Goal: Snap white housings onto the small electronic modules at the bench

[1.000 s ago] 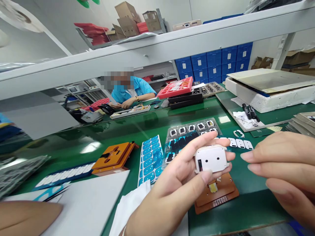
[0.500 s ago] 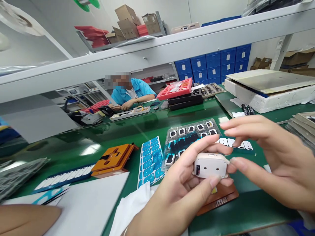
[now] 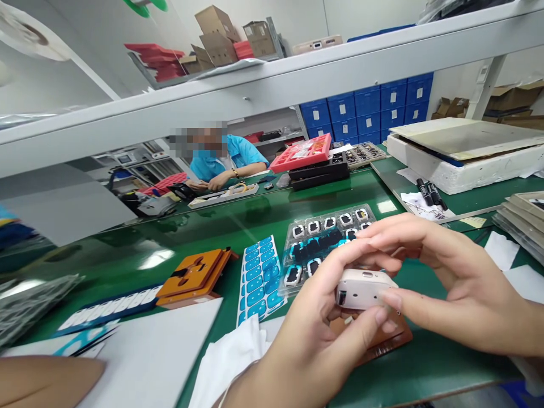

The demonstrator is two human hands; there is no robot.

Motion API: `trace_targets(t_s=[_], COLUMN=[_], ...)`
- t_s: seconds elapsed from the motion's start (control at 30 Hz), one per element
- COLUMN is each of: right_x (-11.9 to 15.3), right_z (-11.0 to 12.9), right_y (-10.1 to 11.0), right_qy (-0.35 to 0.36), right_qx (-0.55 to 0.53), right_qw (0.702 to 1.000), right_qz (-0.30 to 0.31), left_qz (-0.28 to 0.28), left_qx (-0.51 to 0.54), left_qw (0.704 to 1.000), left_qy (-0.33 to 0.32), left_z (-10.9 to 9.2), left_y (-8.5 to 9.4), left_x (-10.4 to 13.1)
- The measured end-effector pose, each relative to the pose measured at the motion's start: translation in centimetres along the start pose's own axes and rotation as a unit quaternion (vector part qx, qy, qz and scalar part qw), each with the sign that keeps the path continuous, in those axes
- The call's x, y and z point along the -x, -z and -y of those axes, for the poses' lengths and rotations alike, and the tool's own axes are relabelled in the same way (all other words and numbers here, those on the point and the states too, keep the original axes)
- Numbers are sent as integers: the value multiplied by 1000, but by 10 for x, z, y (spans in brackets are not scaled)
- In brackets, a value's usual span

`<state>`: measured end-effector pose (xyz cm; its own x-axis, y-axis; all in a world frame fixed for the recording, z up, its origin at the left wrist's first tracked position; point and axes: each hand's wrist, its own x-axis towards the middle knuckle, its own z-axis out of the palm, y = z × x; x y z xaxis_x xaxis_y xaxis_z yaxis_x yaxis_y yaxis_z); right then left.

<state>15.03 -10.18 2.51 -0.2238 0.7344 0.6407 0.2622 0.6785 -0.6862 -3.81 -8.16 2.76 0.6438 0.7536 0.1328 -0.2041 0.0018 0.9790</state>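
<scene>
A small white plastic device housing [image 3: 361, 287] with a dark side port is held just above the green bench. My left hand [image 3: 314, 345] grips it from below and from the left, thumb under it, forefinger over its top. My right hand [image 3: 450, 289] closes on its right end, thumb against the front edge and fingers arched over the top. Under both hands lies a brown fixture plate [image 3: 382, 340], mostly hidden. Behind them stands a clear blister tray [image 3: 323, 232] of small black-and-white parts.
A sheet of blue stickers [image 3: 260, 273], an orange jig [image 3: 193, 273], a white board [image 3: 148, 357] and a white cloth [image 3: 232, 360] lie to the left. Markers [image 3: 429, 192], a foam box [image 3: 463, 158] and stacked trays sit right. A co-worker in blue [image 3: 225, 158] sits across the bench.
My right hand has come in from the right and closed on the housing's right end. The housing has tipped flatter and sunk a little toward the brown plate.
</scene>
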Motion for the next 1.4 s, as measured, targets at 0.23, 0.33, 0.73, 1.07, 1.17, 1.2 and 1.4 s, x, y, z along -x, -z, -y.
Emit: trace_targets(t_s=[0.23,0.33,0.73,1.07,1.17,1.2,1.4], right_x=[1,1,2,1,1,1,5], right_z=[3,4,3,2,2,2,-2], right_y=[-1,-1,-1,-1,-1,-1,-2], right_qy=[9,17,30,39,42,44,35], right_qx=[-1,3,29,52,49,49,59], right_qw=[1000,1000,999,998,998,998,998], right_qz=[-7,-13,-12,-10,-9,-8,-3], left_qz=[26,22,-38,-19,-21,-22,-24], left_qx=[12,10,-18,-73,-131,-148,-177], left_qw=[999,999,998,997,990,987,979], left_qy=[-24,-33,-47,-25,-51,-66,-94], left_z=[-1,-2,-2,-3,-4,-3,-1], left_y=[0,-1,-11,-11,-11,-11,-11], left_x=[-3,-3,2,4,4,3,1])
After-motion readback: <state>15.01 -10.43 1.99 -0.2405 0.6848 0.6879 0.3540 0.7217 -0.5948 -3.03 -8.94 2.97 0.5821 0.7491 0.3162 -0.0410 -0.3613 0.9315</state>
